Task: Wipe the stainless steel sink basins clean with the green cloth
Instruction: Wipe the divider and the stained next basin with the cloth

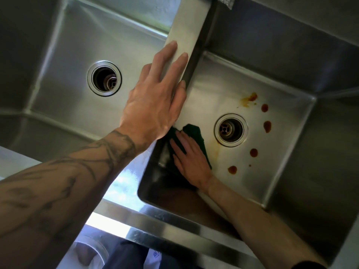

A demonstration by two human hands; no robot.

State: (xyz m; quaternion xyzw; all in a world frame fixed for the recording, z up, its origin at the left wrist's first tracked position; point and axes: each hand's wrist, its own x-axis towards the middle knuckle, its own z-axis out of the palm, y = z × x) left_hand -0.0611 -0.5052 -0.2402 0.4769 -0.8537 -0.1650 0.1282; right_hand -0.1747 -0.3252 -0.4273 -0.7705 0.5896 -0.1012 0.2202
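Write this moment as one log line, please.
left hand: flat on divider | right hand: pressing green cloth in right basin | red-brown spots: unwiped

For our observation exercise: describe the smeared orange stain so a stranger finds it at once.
In the right stainless steel sink basin, find the round metal drain. The smeared orange stain lies beyond it, towards the back wall. Unlike the round dark spots nearby, it is streaky.

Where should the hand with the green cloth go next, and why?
Probably slide the right hand, flat on the dark green cloth, toward the round steel drain: reddish-brown spots ring it on the floor of the right stainless steel basin, not yet wiped.
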